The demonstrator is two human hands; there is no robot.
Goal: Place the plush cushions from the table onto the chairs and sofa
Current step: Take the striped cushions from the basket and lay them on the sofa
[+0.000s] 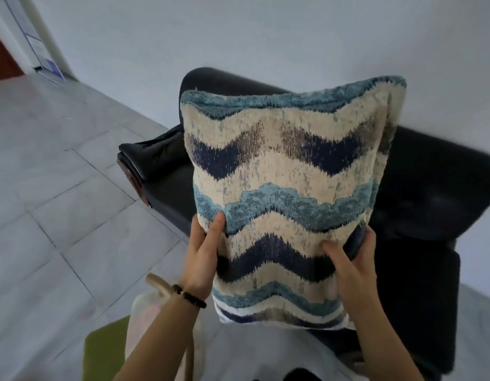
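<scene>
I hold a square cushion (pixel 285 193) upright in front of me, woven with cream, light blue and navy zigzag bands. My left hand (pixel 202 254) grips its lower left edge, thumb on the front face. My right hand (pixel 353 259) grips the lower right edge the same way. A dark armchair (pixel 425 204) stands right behind the cushion, against the wall. The cushion hides most of the chair's backrest and seat. A black bead bracelet (pixel 188 295) circles my left wrist.
Grey floor tiles (pixel 59 188) spread out to the left. A pale wall (pixel 238 37) rises behind the chair. Something green (pixel 106 350) and a beige strap (pixel 158 284) sit low near my body. A doorway with a poster (pixel 37 42) is at the top left.
</scene>
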